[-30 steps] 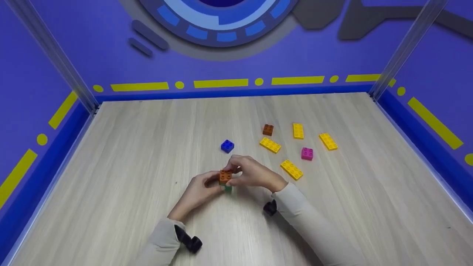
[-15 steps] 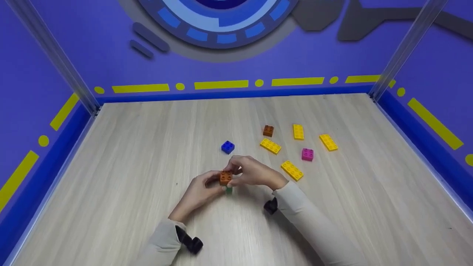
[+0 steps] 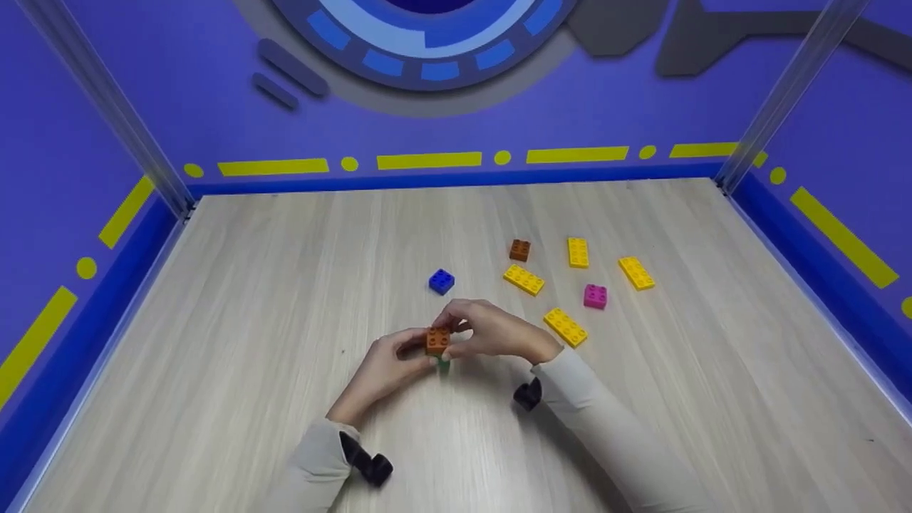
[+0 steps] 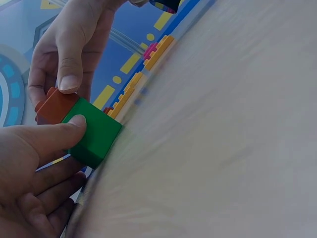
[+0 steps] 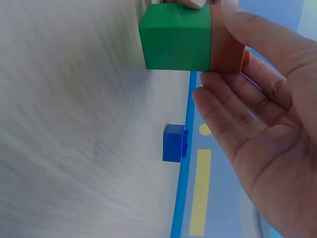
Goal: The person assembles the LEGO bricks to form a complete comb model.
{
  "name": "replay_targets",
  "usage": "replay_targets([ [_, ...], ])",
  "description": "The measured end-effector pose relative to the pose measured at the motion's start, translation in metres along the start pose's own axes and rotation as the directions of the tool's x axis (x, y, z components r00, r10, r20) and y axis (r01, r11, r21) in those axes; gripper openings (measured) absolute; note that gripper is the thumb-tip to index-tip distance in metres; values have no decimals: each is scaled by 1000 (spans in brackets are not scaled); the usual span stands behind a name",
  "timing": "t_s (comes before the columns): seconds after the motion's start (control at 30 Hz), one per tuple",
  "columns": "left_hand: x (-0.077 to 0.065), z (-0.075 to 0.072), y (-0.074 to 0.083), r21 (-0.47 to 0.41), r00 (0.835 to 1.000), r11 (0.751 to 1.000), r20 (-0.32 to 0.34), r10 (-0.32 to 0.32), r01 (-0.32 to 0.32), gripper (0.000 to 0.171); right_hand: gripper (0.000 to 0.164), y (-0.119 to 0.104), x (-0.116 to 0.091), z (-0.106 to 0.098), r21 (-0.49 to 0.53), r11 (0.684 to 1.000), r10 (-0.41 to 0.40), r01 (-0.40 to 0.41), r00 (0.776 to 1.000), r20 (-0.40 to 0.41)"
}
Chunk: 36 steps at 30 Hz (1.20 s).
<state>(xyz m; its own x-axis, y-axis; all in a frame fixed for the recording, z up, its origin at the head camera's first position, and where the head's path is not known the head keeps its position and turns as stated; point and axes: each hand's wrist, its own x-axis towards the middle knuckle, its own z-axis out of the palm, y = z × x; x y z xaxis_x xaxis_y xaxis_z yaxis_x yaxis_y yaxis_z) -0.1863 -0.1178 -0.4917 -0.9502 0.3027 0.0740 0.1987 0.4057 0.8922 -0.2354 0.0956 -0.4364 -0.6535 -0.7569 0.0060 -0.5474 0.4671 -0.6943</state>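
Observation:
An orange-brown toy brick (image 3: 437,340) with studs on top sits on a taller green brick (image 4: 96,134), the two flush against each other in both wrist views. My left hand (image 3: 385,370) pinches the green brick low down, its thumb flat on the near face. From the right, my right hand (image 3: 491,333) grips the orange-brown brick between thumb and fingers. The green brick's base is right at the tabletop in the left wrist view. From above, the green brick is mostly hidden under the orange-brown one and the fingers.
A blue brick (image 3: 442,281) lies just beyond the hands. Farther right are a brown brick (image 3: 520,250), a magenta brick (image 3: 596,296) and several flat yellow bricks (image 3: 566,327). Blue panels (image 3: 456,128) wall the wooden table (image 3: 249,285) at the back and sides.
Both hands keep their hold on the stacked bricks with barely any movement. The whole head view has shifted slightly; the loose bricks lie as before.

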Motion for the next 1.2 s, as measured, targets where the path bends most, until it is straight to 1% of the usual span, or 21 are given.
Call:
replay_targets([
  [0.37,1,-2,1,-6,1000,1000,-9,-27,27,44,41,0,-3,-8,-69,995,-67,69,997,32],
  [0.53,2,-1,1,0,1000,1000,-3,-19,19,43,42,1,-5,-8,-91,992,-82,85,996,31],
  [0.67,2,1,0,6,1000,1000,7,-29,29,43,41,4,-6,-9,-121,988,-92,94,995,25],
  [0.8,2,1,0,1,999,999,8,-41,41,45,42,7,-8,-12,-132,988,-82,85,996,24],
  [0.93,2,2,1,2,999,999,3,-46,46,44,44,10,-10,-17,-127,991,-51,53,999,18],
  [1.2,1,3,1,4,996,996,-4,-90,90,45,41,26,-15,-29,-103,995,-16,13,999,-31],
])
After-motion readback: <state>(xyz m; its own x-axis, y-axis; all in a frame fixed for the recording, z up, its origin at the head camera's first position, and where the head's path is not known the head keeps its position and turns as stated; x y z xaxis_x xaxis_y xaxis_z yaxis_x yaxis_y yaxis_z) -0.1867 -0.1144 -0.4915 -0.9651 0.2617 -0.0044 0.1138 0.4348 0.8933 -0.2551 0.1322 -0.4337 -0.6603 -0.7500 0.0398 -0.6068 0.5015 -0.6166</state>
